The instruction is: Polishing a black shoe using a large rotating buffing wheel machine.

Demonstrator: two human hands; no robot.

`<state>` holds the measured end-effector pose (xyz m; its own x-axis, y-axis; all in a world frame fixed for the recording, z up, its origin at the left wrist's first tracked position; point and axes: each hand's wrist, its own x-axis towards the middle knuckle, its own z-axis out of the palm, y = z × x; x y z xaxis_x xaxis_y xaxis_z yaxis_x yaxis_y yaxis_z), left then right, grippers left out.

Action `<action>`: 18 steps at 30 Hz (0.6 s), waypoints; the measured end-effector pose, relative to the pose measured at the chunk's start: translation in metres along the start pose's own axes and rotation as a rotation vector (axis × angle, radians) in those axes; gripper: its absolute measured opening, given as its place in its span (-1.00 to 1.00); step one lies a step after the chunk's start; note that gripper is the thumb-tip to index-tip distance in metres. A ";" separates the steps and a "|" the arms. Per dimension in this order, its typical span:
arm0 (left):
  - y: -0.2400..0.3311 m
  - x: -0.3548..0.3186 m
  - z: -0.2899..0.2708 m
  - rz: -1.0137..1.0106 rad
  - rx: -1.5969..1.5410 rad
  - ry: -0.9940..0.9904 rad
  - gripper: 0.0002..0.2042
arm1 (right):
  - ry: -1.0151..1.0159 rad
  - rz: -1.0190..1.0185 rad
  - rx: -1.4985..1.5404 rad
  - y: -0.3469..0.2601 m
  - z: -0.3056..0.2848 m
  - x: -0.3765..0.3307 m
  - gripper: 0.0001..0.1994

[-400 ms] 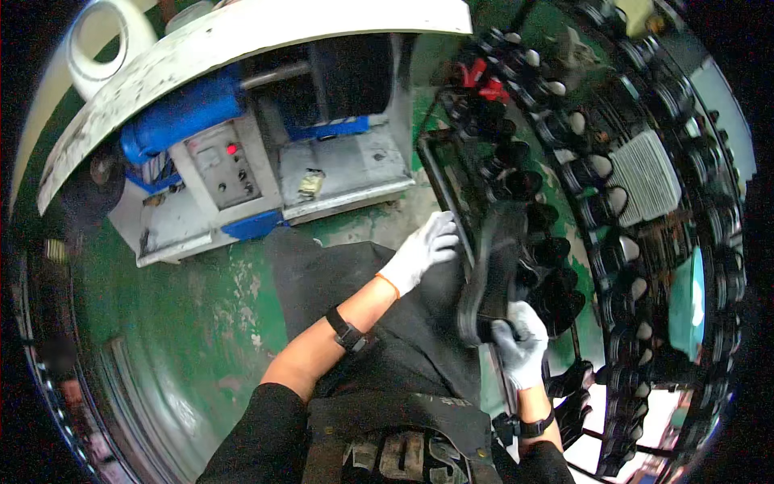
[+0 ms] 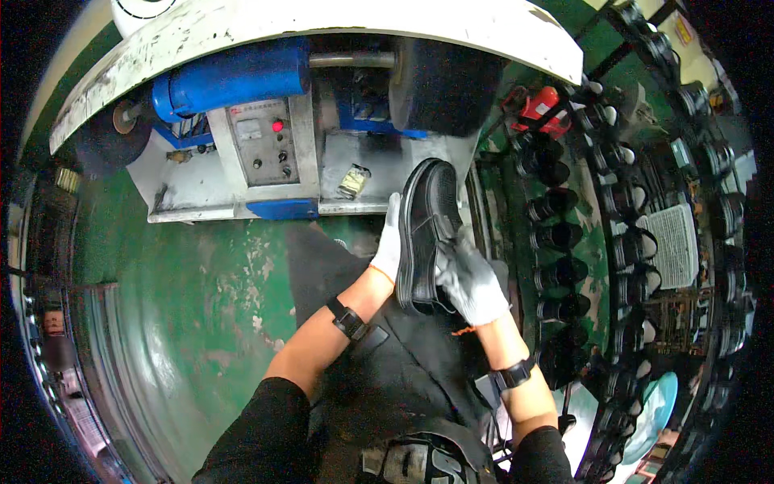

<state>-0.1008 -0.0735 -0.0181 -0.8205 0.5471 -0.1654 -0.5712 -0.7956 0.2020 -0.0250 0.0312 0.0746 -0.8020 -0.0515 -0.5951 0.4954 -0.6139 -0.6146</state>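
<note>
A black shoe (image 2: pixel 419 234) with a thick layered sole is held between my two white-gloved hands, its toe pointing away from me toward the machine. My left hand (image 2: pixel 389 242) lies along the sole's left side, its fingers partly hidden behind the shoe. On the other side, my right hand (image 2: pixel 474 282) grips the upper near the opening, with greyed, dirty fingertips. Just beyond the shoe's toe is a machine with a large dark wheel (image 2: pixel 447 85) and a blue motor (image 2: pixel 234 85).
The machine's panel (image 2: pixel 262 145) carries a red light and several knobs. A crumpled yellowish packet (image 2: pixel 353 181) lies on its tray (image 2: pixel 334 153). Racks with several black shoes (image 2: pixel 556 235) stand at my right, near a red object (image 2: pixel 542 111). A white curved hood edge (image 2: pixel 355 18) overhangs the machine.
My right hand has brought the shoe from beside the rack leftward and up toward the machine. My left hand, earlier apart from it, now rests against the sole. The view has shifted toward the machine.
</note>
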 end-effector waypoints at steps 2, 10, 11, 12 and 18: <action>0.009 0.008 0.012 -0.018 -0.025 -0.025 -0.33 | -0.220 0.008 0.394 -0.001 -0.006 0.025 -0.61; 0.037 0.072 0.008 -0.003 -0.002 -0.056 -0.20 | -0.556 -0.479 -0.055 -0.027 -0.019 0.117 -0.71; 0.040 0.080 0.005 0.000 -0.001 -0.051 -0.20 | -0.557 -0.474 -0.053 -0.031 -0.017 0.124 -0.71; 0.047 0.085 -0.006 -0.041 -0.059 -0.079 -0.23 | -0.263 -0.362 0.138 -0.040 0.015 0.118 -0.67; 0.067 0.110 0.005 0.048 0.105 0.053 -0.16 | -0.050 -0.465 0.114 -0.044 0.005 0.165 -0.61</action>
<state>-0.2297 -0.0650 -0.0182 -0.8464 0.4924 -0.2031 -0.5326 -0.7873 0.3108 -0.1806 0.0459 0.0059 -0.9462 0.2131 -0.2436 0.0431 -0.6629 -0.7475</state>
